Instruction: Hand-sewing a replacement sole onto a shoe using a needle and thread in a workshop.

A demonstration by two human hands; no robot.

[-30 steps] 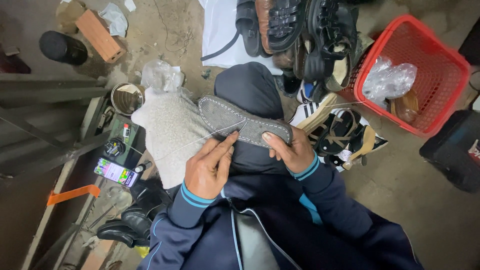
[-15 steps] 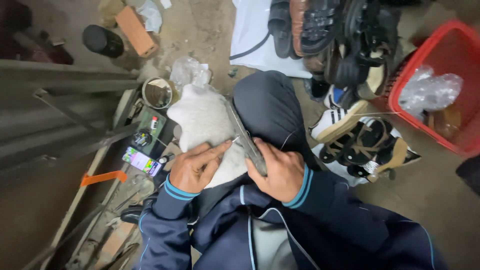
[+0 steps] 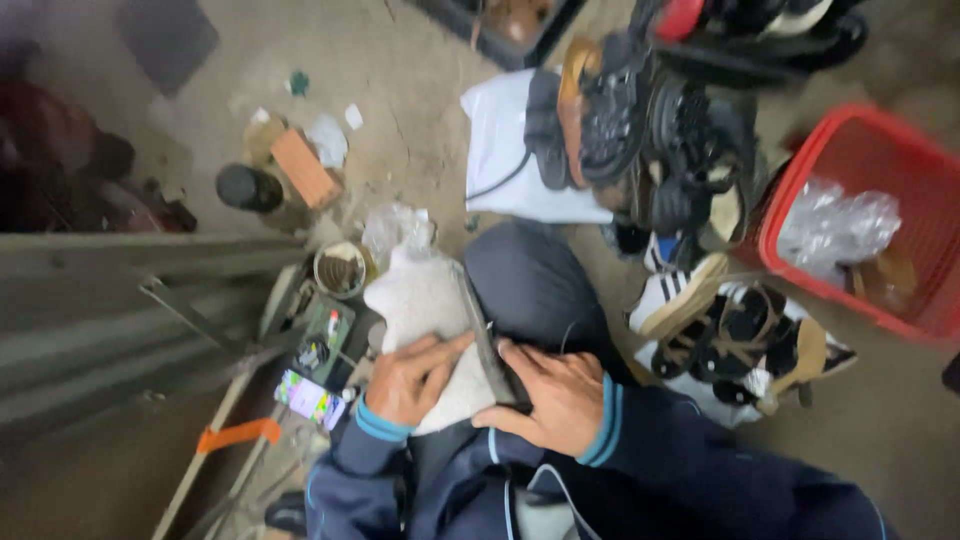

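A small round tin (image 3: 340, 268) is seen on the floor at left. A pale cloth (image 3: 425, 310) is pressed by the left hand (image 3: 412, 378), fingers flat. A grey insole (image 3: 487, 345), edge-on over the lap, is gripped by the right hand (image 3: 552, 398). Shoes (image 3: 640, 140) and a red basket (image 3: 935, 235) are seen rightward.

Landmark: red basket (image 3: 905, 215). A crumpled clear plastic bag (image 3: 838, 225) lies inside it. A white plastic bag (image 3: 505, 150) lies flat on the floor well left of the basket, under shoes. A small colourful rectangular packet (image 3: 308, 398) lies far left, lower. No signs or screens are visible.
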